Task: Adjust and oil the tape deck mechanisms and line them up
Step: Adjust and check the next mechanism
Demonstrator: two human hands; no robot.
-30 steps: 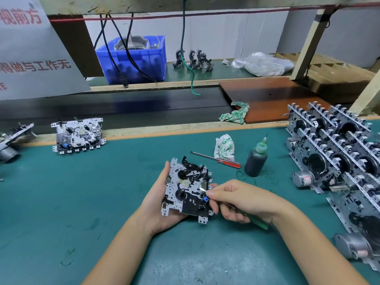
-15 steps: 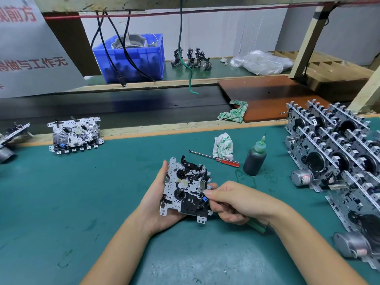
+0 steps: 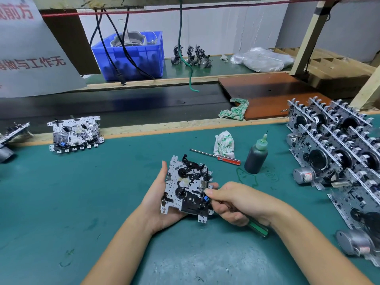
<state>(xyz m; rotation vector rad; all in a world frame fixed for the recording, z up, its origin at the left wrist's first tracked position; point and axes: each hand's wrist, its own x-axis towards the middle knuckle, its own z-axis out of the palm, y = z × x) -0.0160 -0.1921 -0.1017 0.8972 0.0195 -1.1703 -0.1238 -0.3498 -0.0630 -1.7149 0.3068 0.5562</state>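
My left hand (image 3: 158, 199) cradles a tape deck mechanism (image 3: 187, 187) from behind, just above the green mat, with fingertips curling round its right edge. My right hand (image 3: 234, 201) grips a green-handled screwdriver (image 3: 258, 228); its tip rests against the mechanism's right side near a small blue part. A dark oil bottle (image 3: 256, 156) with a green nozzle stands upright behind my right hand. Lined-up mechanisms (image 3: 337, 155) with motors stand in rows at the right. Another mechanism (image 3: 75, 133) lies at the back left.
A red-handled screwdriver (image 3: 218, 157) and a crumpled rag (image 3: 224, 142) lie behind the held mechanism. A black conveyor belt (image 3: 115, 104) runs along the back, with a blue crate (image 3: 129, 56) beyond it. A brown board (image 3: 267, 93) carries another rag (image 3: 234, 111).
Both hands stay on the mechanism. My right hand has shifted slightly, keeping the screwdriver tip at the mechanism's right side.
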